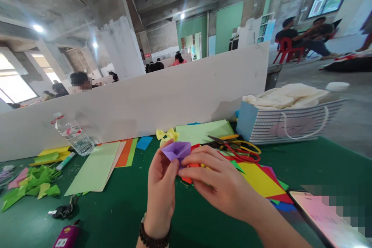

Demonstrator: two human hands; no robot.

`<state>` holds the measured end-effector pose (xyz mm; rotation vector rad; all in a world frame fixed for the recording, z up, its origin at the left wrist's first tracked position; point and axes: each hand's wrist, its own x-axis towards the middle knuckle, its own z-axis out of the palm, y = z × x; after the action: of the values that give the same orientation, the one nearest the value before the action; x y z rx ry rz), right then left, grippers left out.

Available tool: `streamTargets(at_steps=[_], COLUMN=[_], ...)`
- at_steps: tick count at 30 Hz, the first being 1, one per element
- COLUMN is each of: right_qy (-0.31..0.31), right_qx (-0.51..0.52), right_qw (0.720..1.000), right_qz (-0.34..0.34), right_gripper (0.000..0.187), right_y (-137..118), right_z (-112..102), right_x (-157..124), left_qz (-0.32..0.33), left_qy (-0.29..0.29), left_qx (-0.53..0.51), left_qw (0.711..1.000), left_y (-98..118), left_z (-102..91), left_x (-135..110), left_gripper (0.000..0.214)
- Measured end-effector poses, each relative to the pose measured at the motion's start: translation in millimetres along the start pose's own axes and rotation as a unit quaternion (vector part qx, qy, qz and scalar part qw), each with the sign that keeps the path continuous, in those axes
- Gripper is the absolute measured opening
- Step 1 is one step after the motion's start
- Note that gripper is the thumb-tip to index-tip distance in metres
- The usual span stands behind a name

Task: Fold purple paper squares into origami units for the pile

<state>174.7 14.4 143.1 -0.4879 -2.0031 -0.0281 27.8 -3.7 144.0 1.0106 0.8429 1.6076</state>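
Green table (122,221) (purple origami (176,151) in both hands (161,190) (221,176))

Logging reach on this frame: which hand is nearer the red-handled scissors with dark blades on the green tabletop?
Right. The right hand sits just in front of and left of the red-handled scissors. The left hand is farther away, well to their left.

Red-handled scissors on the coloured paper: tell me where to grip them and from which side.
Grip the red-handled scissors by their finger loops, coming from the right. The loops lie at that end, nearest that side, while the dark blades point left toward the right hand.
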Motion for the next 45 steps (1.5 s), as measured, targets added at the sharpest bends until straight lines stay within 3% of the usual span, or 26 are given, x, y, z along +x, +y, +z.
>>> streamTargets(at_steps=[5, 8, 13, 18, 26, 32, 37, 45], right_qy=[0.091, 0.050, 0.005, 0.013, -0.026, -0.023, -0.001, 0.039], right_qx=[0.021, 0.029, 0.041, 0.040, 0.085, 0.083, 0.069, 0.088], right_qw=[0.980, 0.971, 0.965, 0.965, 0.956, 0.966, 0.973, 0.983], right_qz=[0.173, 0.230, 0.258, 0.260, 0.281, 0.244, 0.218, 0.159], right_gripper=[0.028, 0.028, 0.016, 0.015, 0.013, 0.015, 0.012, 0.016], right_y=[2.6, 6.5, 9.5, 7.8, -2.0, -5.4, -4.4, -2.6], right_z=[-2.9, -1.3, 4.4, 6.4, 10.8, 13.8, 16.3, 13.9], right_x=[-2.7, -1.4, -0.3, -1.3, 1.1, 0.6, -3.2, -4.5], left_qz=[0.037, 0.053, 0.085, 0.094, 0.096, 0.107, 0.149, 0.206], left_qy=[-0.003, -0.036, -0.046, -0.025, 0.026, 0.044, 0.037, 0.021], left_qx=[0.089, 0.145, 0.177, 0.199, 0.244, 0.235, 0.317, 0.333], left_qw=[0.995, 0.987, 0.979, 0.975, 0.965, 0.965, 0.936, 0.920], left_y=[1.6, 3.7, 2.0, -0.4, -4.4, 0.2, -0.4, -4.2], left_z=[-1.9, 0.1, 5.7, 6.8, -0.9, -2.3, -3.8, -5.3], left_x=[-1.7, -5.5, -9.1, -7.1, -2.2, -2.1, -0.3, -0.4], left_gripper=[0.036, 0.033, 0.029, 0.028, 0.024, 0.029, 0.026, 0.023])
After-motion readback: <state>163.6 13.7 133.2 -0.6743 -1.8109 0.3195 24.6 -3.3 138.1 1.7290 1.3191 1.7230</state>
